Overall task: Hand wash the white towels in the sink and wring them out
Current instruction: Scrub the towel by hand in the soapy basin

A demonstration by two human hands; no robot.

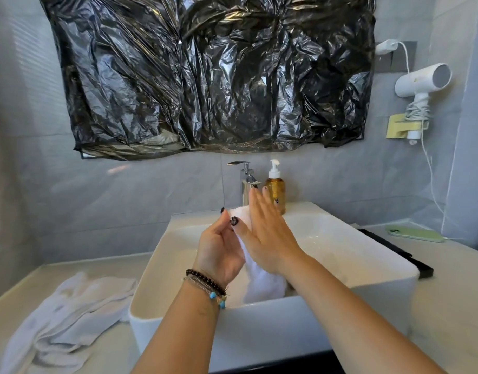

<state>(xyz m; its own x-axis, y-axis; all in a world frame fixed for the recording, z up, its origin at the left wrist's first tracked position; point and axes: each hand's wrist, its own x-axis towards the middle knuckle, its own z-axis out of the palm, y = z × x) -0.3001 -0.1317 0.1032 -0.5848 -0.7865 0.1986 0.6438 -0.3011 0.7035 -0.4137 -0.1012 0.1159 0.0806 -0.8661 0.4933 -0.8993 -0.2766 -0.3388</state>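
Observation:
A white towel (pixel 262 284) hangs between my palms above the white rectangular sink (pixel 340 238), its lower end dropping into the basin. My left hand (pixel 221 247) cups the towel from the left, thumb pressed on its top. My right hand (pixel 270 233) lies flat against the towel's right side with its fingers straight and pointing up toward the tap (pixel 246 182). A second white towel (pixel 62 319) lies crumpled on the counter left of the sink.
An amber pump bottle (pixel 275 190) stands beside the tap on the sink's back rim. A green phone (pixel 416 234) and a black tray edge (pixel 399 252) lie on the right counter. A white hair dryer (pixel 421 85) hangs on the right wall. Black plastic sheet (pixel 205 74) covers the mirror.

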